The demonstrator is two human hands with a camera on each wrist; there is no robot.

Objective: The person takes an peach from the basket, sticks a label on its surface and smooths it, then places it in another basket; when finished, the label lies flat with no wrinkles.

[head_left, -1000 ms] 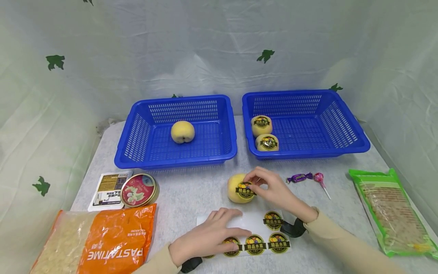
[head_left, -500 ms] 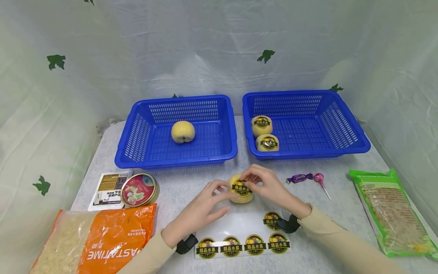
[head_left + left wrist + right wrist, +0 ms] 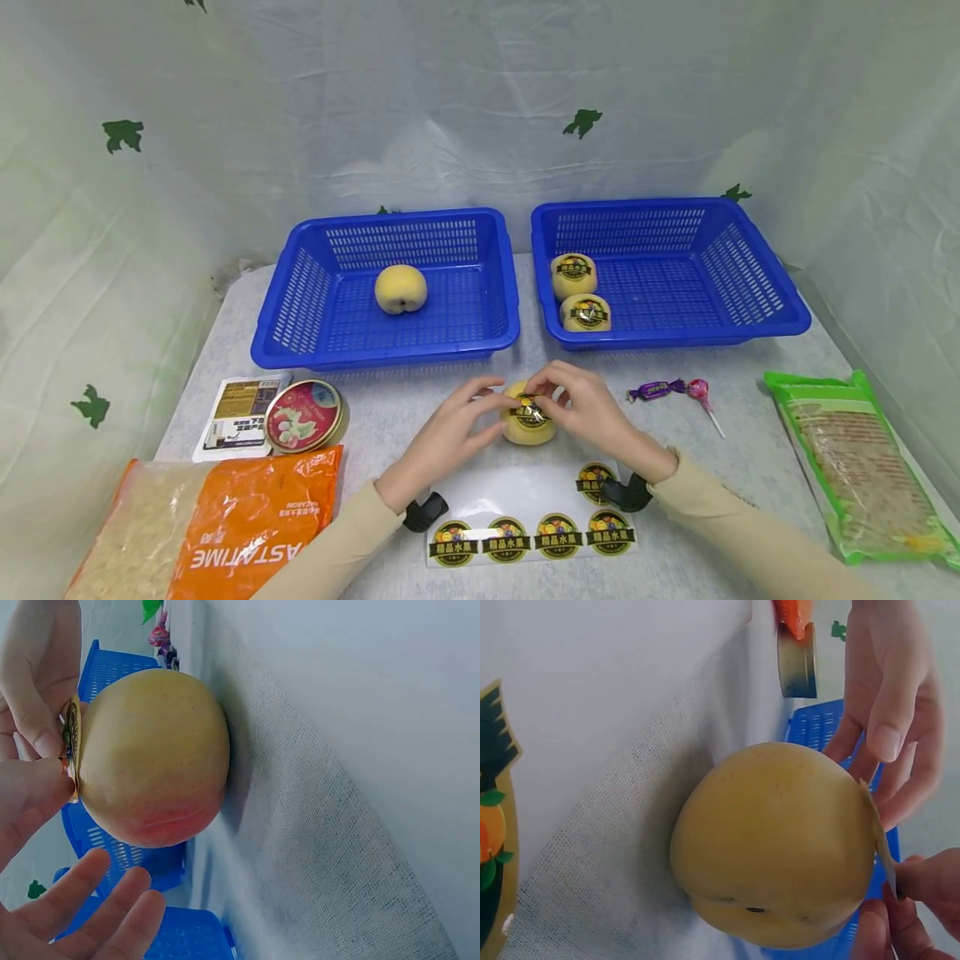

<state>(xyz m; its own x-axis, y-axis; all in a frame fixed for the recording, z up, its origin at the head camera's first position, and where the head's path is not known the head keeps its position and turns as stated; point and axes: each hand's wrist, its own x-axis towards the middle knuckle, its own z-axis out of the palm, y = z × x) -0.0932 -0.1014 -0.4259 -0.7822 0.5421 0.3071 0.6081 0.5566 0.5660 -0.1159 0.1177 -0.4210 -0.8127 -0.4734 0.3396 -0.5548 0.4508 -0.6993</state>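
Right hand (image 3: 588, 410) pinches sticker (image 3: 531, 415) atop peach (image 3: 154, 757), left hand (image 3: 453, 427) loosely extended, touching it; uneven pressing could wrinkle it.

Yellow, red-blushed fruit (image 3: 154, 757) sat on the table (image 3: 408, 408), a black-and-gold label (image 3: 531, 415) over its upper face, one edge standing off the skin.

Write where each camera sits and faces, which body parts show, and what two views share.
Head: on the head, facing forward and down at a white sticker sheet; left hand, right hand, beige sleeves show.
Left wrist: on that wrist, facing the round yellow fruit; both hands show.
Right wrist: on that wrist, facing the fruit's other side; both hands show.
Wrist views share the fruit and a black-and-gold sticker.
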